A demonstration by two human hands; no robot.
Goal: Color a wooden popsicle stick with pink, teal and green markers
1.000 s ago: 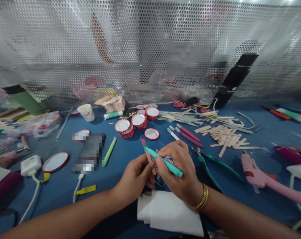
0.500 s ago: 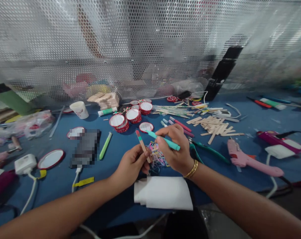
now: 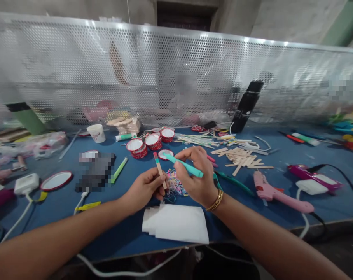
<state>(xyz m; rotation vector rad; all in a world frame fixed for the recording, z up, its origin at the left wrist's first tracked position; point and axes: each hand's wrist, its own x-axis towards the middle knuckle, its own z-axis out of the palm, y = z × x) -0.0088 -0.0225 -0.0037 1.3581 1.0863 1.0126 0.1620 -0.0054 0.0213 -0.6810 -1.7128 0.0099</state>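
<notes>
Left hand [image 3: 145,186] pinches a stick [image 3: 159,167], right hand [image 3: 200,184] a teal marker [image 3: 190,168]; beyond stands a cup [image 3: 97,134], contents unclear.

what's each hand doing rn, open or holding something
Left hand: closed, holding a stick in its fingers.
Right hand: closed, holding a teal marker.

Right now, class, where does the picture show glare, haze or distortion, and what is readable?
Head view: bright glints run along the top of the perforated panel; head view: shapes behind it look hazy; head view: the dark slab is pixelated, hiding detail; head view: the panel's top edge bows, suggesting wide-lens distortion; head view: the teal pen and wooden stick show readable outlines.
</notes>
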